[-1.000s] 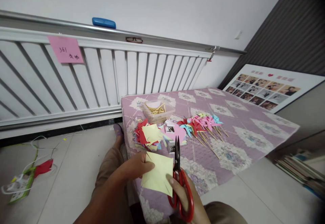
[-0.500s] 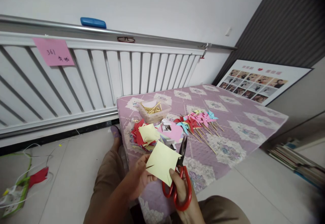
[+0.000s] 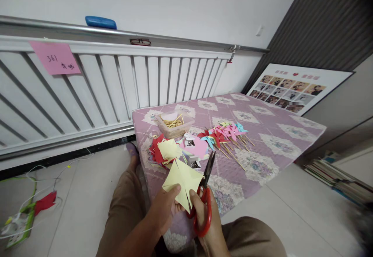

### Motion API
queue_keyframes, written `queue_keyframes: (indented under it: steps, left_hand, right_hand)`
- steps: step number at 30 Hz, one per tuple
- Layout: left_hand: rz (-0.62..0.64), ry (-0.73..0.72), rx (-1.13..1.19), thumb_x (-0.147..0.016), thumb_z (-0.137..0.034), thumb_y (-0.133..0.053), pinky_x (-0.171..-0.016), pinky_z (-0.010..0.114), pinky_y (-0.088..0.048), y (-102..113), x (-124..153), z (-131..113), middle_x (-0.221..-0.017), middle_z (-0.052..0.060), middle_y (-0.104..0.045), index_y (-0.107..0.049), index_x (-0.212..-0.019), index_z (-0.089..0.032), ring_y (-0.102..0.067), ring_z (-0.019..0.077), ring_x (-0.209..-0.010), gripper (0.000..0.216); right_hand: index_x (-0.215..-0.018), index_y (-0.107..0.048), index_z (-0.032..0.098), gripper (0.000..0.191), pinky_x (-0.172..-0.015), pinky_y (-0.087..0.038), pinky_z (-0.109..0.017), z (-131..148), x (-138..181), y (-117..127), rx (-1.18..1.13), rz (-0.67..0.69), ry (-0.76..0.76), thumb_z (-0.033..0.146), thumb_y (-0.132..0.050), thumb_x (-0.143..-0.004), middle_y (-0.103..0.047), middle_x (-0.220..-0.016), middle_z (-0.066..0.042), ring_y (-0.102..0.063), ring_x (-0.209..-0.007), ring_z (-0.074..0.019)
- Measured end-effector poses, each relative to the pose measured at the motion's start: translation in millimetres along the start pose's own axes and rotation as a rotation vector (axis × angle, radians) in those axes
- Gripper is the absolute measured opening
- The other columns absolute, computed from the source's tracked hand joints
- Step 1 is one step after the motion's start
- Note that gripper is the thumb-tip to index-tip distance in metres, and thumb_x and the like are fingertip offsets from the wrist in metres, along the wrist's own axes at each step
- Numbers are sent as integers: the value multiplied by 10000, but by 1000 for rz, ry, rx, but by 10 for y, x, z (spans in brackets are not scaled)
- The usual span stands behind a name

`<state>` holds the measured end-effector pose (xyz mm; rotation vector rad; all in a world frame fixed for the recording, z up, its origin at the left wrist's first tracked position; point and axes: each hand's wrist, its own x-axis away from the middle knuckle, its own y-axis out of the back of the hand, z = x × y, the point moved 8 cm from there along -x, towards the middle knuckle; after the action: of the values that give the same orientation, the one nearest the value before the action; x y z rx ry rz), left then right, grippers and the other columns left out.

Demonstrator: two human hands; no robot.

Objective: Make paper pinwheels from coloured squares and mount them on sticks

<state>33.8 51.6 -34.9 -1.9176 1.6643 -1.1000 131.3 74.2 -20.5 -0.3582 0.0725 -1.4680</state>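
My left hand [image 3: 164,212] pinches a pale yellow paper square [image 3: 182,181] with slits cut in from its corners. My right hand [image 3: 208,222] grips red-handled scissors [image 3: 204,198], blades pointing up and away beside the paper's right edge; its thumb also presses on the paper. Both hands hover over the near corner of a mattress with a purple patterned cover [image 3: 262,140]. Beyond them lie a pile of red, yellow and pink paper squares [image 3: 169,152] and a row of finished paper pinwheels on sticks [image 3: 224,136].
A clear box of wooden sticks [image 3: 174,124] stands at the mattress's far left. A white radiator [image 3: 116,82] with a pink note [image 3: 55,58] fills the back wall. A photo board [image 3: 294,88] leans at the right. Books [image 3: 335,171] and cables [image 3: 26,206] lie on the floor.
The paper has been turned in my hands and drawn closer to me. The scissors tilted from upright to leaning right and moved lower. My view shifted slightly right.
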Motion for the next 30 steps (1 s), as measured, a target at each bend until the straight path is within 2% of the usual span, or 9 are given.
queue_keyframes:
  steps: [4, 8, 14, 20, 23, 26, 28, 30]
  left_hand:
    - [-69, 58, 35, -743, -319, -712, -551, 243, -436, 51, 13, 23, -836, 93, -713, -628, -1079, -122, -619, 154, -643, 398]
    - [-169, 97, 25, -729, -306, -723, -505, 213, -414, 108, 25, 29, -735, 59, -697, -630, -987, -120, -614, 133, -583, 331]
    - [-198, 103, 55, -744, -269, -711, -511, 206, -434, 119, 7, 13, -782, 66, -719, -618, -1021, -126, -640, 131, -590, 325]
    - [-225, 51, 29, -791, -236, -659, -497, 198, -454, 195, -27, -154, -770, 74, -722, -594, -1047, -113, -669, 148, -615, 291]
    - [-260, 22, 52, -801, -213, -647, -500, 191, -470, 260, -39, -287, -784, 67, -720, -580, -1061, -113, -684, 152, -636, 286]
    - [-256, -26, 91, -785, -210, -671, -545, 202, -506, 287, -61, -426, -851, 80, -727, -575, -1096, -111, -692, 155, -660, 341]
    - [-250, -49, 101, -766, -213, -691, -547, 207, -512, 296, -76, -497, -869, 91, -731, -576, -1101, -106, -695, 161, -661, 370]
    - [-247, -64, 103, -752, -213, -703, -523, 203, -505, 305, -88, -548, -853, 95, -733, -580, -1089, -101, -696, 166, -650, 376]
  right_hand:
    - [-942, -529, 253, 314, -427, -400, -248, -33, -9, -15, -35, 12, -17, 428, -711, -754, -561, -594, 82, -505, -433, -134]
    - [-983, -530, 243, 364, -437, -407, -247, -2, -20, 25, 29, -24, 0, 418, -731, -735, -580, -621, 69, -521, -461, -138]
    - [-1074, -501, 230, 460, -399, -361, -212, -72, -43, 59, 60, -23, -4, 428, -740, -735, -563, -638, 68, -458, -444, -106]
    - [-1079, -513, 250, 356, -416, -339, -189, -129, 24, 46, -38, 51, 28, 483, -635, -839, -501, -615, 78, -438, -465, -90]
    - [-1193, -488, 263, 485, -421, -328, -189, -160, 91, 93, -67, 152, -2, 543, -625, -822, -537, -701, 52, -445, -493, -89]
    - [-1243, -510, 229, 618, -466, -347, -210, -235, 182, 134, 15, 305, -29, 622, -623, -780, -566, -722, 20, -458, -521, -96]
    - [-1256, -523, 220, 703, -498, -362, -227, -375, 262, 131, 82, 424, -102, 675, -636, -731, -572, -716, 12, -457, -522, -97]
    - [-1237, -545, 224, 760, -472, -319, -221, -524, 315, 163, 106, 456, -165, 723, -646, -674, -547, -672, 26, -396, -471, -76]
